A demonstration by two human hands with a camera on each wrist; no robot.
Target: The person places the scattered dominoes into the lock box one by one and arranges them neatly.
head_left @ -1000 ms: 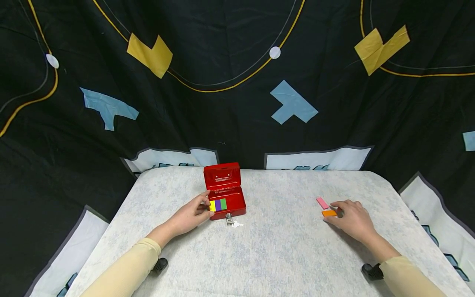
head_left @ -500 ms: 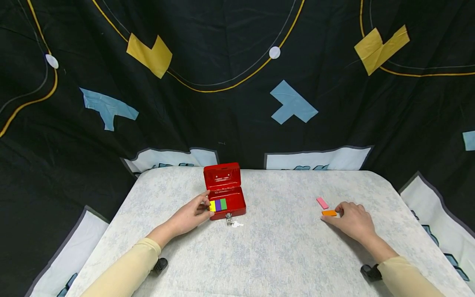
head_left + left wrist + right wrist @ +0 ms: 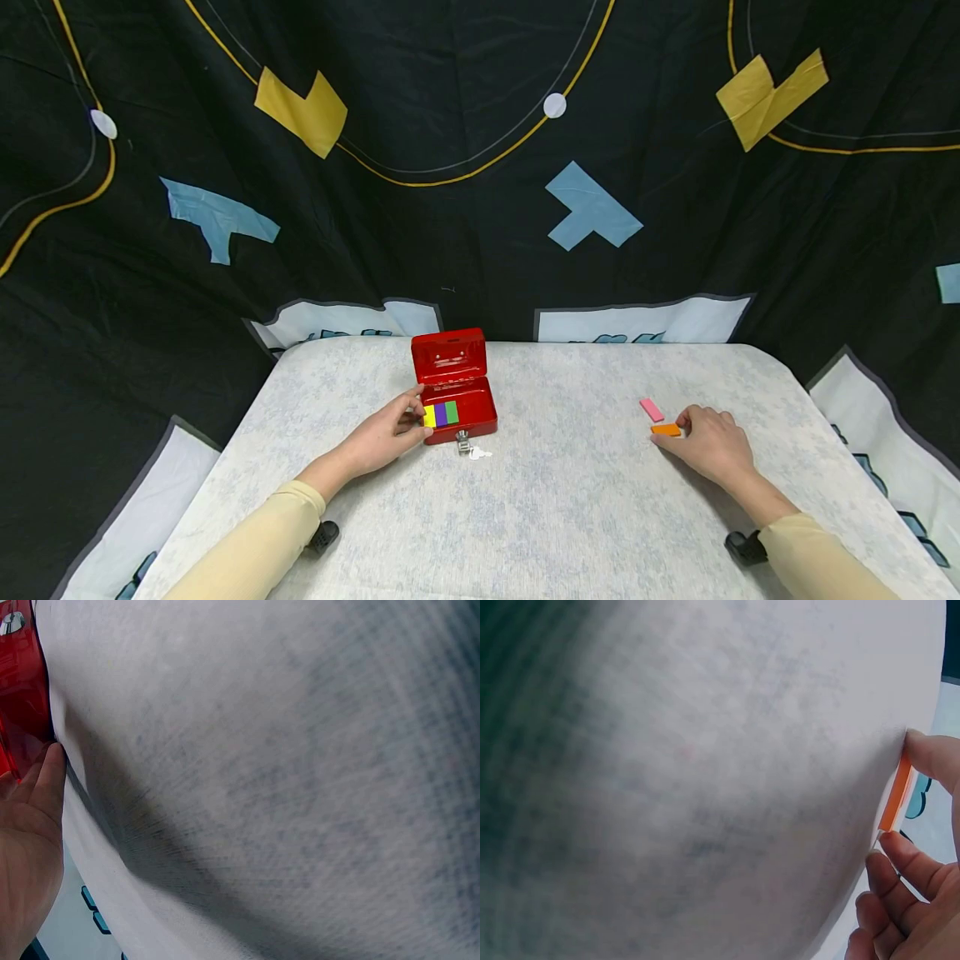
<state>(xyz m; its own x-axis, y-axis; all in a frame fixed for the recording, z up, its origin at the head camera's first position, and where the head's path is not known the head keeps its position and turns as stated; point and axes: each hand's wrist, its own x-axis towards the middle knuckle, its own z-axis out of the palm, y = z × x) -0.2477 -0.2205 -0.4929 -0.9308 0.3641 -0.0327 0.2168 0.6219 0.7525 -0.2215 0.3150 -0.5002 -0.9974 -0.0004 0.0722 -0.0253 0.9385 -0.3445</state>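
Note:
A red metal cash box (image 3: 474,405) stands with its lid raised at the table's left-centre. Inside lie a yellow block (image 3: 429,416), a purple block (image 3: 440,414) and a green block (image 3: 452,412), side by side. My left hand (image 3: 382,434) grips the box's left side, thumb near the front corner and a finger toward the back; the left wrist view shows the thumb against its red wall. On the right, thumb and finger of my right hand (image 3: 714,447) pinch an orange block (image 3: 897,793) by its two ends, on or close above the cloth. A pink block (image 3: 652,410) lies just behind it.
A small metal lock (image 3: 462,441) hangs at the box's front, with white keys (image 3: 480,452) beside it on the patterned tablecloth (image 3: 555,500). Behind the table hangs a black curtain (image 3: 487,258) with taped shapes.
The right hand's finger has shifted right to the orange block's end, with the thumb at the other end, uncovering more of the block. My left hand and the box have stayed put.

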